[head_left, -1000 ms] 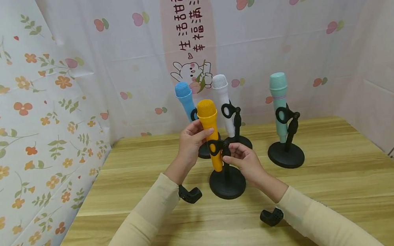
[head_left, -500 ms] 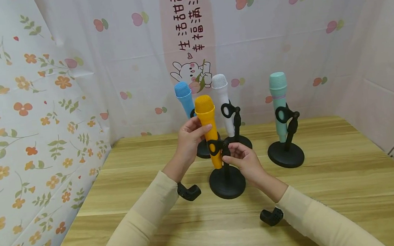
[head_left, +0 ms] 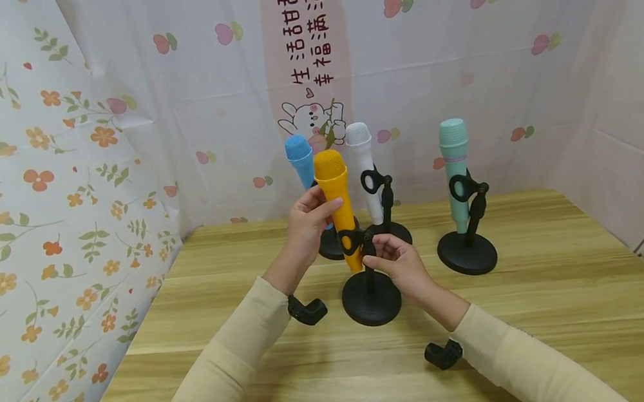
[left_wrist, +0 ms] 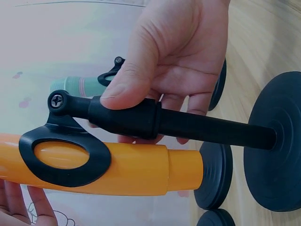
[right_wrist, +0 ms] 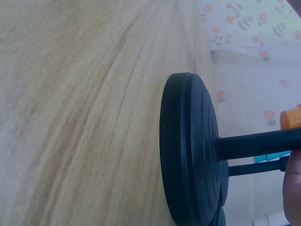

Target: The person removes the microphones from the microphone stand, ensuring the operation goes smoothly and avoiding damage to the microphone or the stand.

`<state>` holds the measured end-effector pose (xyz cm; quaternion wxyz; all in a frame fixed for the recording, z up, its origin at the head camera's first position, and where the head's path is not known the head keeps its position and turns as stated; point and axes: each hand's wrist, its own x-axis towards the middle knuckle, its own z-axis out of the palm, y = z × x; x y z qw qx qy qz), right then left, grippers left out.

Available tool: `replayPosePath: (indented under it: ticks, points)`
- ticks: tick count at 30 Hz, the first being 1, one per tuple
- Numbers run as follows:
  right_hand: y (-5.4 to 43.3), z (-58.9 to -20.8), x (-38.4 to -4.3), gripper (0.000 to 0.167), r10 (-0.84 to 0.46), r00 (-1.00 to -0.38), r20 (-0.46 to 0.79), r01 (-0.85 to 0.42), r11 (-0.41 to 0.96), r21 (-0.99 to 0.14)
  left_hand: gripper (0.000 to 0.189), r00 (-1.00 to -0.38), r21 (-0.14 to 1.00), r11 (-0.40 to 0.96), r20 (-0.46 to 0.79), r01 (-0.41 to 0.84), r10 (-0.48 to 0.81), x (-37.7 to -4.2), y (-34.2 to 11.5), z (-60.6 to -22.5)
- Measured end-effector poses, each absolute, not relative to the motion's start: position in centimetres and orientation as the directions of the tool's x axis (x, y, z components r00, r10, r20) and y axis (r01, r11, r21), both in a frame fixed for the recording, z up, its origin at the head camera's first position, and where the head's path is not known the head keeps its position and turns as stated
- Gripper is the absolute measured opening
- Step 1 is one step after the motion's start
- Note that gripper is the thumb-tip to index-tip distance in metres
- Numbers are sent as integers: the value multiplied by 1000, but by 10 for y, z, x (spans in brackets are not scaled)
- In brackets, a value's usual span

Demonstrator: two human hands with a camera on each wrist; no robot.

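Left hand (head_left: 303, 225) grasps the yellow microphone (head_left: 334, 190), fingers and thumb wrapped on the upper body just under its head; right hand (head_left: 400, 264) pinches the black stand (head_left: 371, 300) at the collar (left_wrist: 127, 120), thumb on the near side. Microphone sits through the ring clip (left_wrist: 100, 161), clip below the left fingers and just above and left of the right ones; tail end hangs beside the post, clear of the base. Right grip probably keeps the stand from tipping or sliding; left grip high up likely because the clip takes up the middle of the body and leaves the top free to hold. Base is flat on the table (head_left: 566, 261) below the right fingers, wide and round, presumably for balance. Blue microphone (head_left: 299, 154) stands just behind the left fingers, white microphone (head_left: 360, 142) beyond and between both hands, mint microphone (head_left: 454, 149) well off to the right of the right fingers. Materials: yellow body smooth, plastic-looking, tapering, stepped to a narrower tail; head has mesh-like texture. Stand matte black, concentric rings on the base, cross-slot screw (left_wrist: 57, 100) at the clip joint. Mint head looks ridged. Table wood-grained.
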<state>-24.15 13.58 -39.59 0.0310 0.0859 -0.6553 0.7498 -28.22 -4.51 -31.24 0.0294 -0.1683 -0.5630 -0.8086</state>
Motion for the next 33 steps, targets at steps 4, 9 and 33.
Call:
replayPosePath:
  ticks: [4,9,33]
  points:
    - [136,-397,-241,25,-68,-983,168,-157,-147,-977,34,-939,893,-378,317,246,137,-283,-46,-311]
    - [136,-397,-240,25,-69,-982,174,-163,-149,-975,34,-940,888,-390,315,243,132,-283,-47,-309]
    - [135,-398,-242,26,-68,-979,191,-178,-163,-970,31,-939,853,-464,324,238,114,-285,-52,-304]
